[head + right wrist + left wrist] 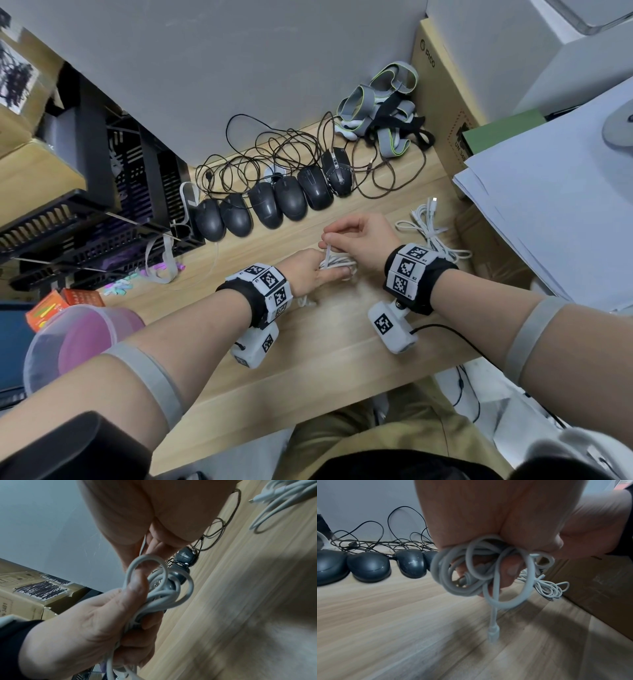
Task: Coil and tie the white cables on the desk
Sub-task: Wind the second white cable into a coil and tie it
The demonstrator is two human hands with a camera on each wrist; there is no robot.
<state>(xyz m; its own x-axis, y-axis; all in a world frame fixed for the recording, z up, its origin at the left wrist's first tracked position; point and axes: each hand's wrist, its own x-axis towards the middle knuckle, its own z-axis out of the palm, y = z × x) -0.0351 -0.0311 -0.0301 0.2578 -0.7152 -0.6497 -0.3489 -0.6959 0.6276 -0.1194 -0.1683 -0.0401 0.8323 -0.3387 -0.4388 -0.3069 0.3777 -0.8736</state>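
Note:
My left hand grips a coiled white cable just above the wooden desk. In the left wrist view the coil's loops wrap round my fingers and one plug end hangs down. My right hand is directly above the coil and pinches a thin white tie strip that runs down to it. The right wrist view shows my left thumb pressing on the coil. A second, loose white cable lies on the desk to the right.
A row of black mice with tangled dark cords lies behind my hands. Grey straps and a cardboard box are at the back right, with stacked paper to the right. Black trays and a pink-lidded tub stand at the left.

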